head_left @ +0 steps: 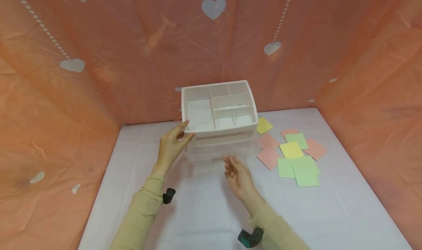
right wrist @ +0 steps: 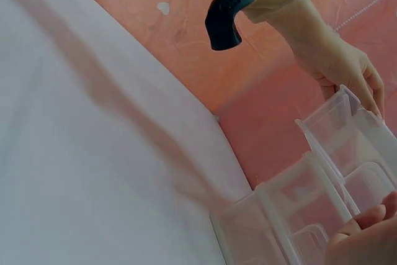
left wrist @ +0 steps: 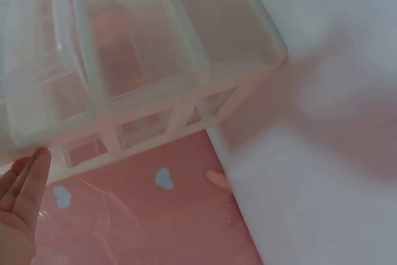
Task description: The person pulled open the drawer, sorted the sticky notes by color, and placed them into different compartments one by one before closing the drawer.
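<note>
White table [head_left: 125, 162], left grip [head_left: 170, 144] pinching organizer [head_left: 219, 120], right grip [head_left: 240, 176] half-curled by handle [head_left: 216, 160]

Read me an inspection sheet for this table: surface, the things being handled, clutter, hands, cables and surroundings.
Surface: white tabletop, with shadows across it.
Things in hand: a white and translucent plastic organizer, standing with a divided tray on top and a drawer handle low on its front.
Clutter: pink, yellow and green paper squares right of the organizer, some overlapping.
Left hand: holds the tray's front left corner.
Right hand: fingertips at the drawer handle; grip unclear.
Wrists: a black device on each.
Cables: nothing seen.
Surroundings: orange-pink backdrop with white hearts.
</note>
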Demonstrator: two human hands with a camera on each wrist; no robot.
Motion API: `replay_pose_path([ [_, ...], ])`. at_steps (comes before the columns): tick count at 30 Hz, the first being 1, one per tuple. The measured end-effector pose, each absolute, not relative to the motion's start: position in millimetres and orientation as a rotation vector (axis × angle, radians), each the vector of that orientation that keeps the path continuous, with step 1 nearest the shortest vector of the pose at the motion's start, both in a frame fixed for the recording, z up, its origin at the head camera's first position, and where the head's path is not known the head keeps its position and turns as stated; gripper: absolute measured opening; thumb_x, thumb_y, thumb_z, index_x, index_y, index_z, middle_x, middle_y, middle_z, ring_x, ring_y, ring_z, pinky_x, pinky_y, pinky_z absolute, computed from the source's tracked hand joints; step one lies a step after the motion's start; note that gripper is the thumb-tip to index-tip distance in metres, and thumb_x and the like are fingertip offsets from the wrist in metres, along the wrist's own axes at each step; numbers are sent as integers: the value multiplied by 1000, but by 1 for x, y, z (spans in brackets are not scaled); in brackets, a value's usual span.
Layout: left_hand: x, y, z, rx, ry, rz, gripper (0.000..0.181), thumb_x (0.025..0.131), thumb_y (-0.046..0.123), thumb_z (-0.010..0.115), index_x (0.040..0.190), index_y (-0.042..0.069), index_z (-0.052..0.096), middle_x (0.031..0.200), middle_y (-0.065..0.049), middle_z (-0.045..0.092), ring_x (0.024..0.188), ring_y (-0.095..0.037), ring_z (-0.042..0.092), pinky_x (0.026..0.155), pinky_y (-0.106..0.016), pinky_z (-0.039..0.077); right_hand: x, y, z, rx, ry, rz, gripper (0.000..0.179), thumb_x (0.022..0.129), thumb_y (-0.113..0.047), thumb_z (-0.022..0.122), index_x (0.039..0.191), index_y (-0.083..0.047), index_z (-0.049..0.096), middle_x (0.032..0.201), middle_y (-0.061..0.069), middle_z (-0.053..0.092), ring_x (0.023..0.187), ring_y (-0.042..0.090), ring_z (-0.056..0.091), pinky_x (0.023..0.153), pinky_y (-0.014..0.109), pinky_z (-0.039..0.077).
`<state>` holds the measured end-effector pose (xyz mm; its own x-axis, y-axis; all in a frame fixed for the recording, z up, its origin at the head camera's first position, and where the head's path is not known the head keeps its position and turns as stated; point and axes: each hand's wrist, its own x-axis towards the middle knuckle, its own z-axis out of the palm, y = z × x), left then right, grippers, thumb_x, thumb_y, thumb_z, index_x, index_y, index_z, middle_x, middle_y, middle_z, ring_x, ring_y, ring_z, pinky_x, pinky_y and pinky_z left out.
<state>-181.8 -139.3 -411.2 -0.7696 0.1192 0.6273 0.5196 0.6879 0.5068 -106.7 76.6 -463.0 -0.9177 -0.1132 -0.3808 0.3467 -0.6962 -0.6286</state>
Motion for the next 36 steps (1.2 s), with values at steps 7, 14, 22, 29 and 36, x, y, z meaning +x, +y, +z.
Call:
replay_pose_path([
  [7, -184, -135, -413, -505, -2301, -911, 45, 77, 20, 77, 117, 5, 64, 106, -17, 70, 79, -29, 70, 69, -34, 62, -100, 81, -462, 482, 1051, -2635, 5, 98, -17, 46, 98, -16, 51, 87, -10, 66, 75, 0, 53, 67, 9, 46],
  [14, -185, -135, -411, -535, -2286, -940, 45, 77, 18, 77, 117, 3, 64, 106, -18, 69, 80, -29, 70, 70, -34, 62, -93, 86, -464, 474, 1062, -2630, 5, 98, -19, 46, 98, -16, 50, 88, -10, 66, 77, 1, 51, 68, 10, 44],
  [22, -186, -136, -413, -520, -2308, -950, 44, 78, 19, 75, 118, 4, 64, 107, -17, 69, 82, -29, 70, 71, -33, 62, -81, 94, -465, 465, 1094, -2596, 8, 98, -16, 46, 96, -17, 54, 90, -8, 64, 80, 3, 52, 70, 11, 46],
  [29, -185, -137, -414, -519, -2307, -975, 44, 78, 18, 75, 118, 4, 64, 110, -17, 68, 84, -30, 70, 72, -33, 62, -74, 99, -466, 438, 1107, -2587, 14, 99, -15, 44, 92, -19, 56, 88, -9, 66, 79, 3, 53, 70, 11, 47],
  [36, -185, -137, -414, -530, -2303, -963, 45, 77, 18, 76, 118, 4, 64, 110, -17, 68, 83, -29, 70, 72, -33, 62, -68, 102, -467, 482, 1118, -2578, 18, 99, -13, 43, 89, -18, 57, 88, -7, 66, 78, 4, 54, 70, 12, 48],
])
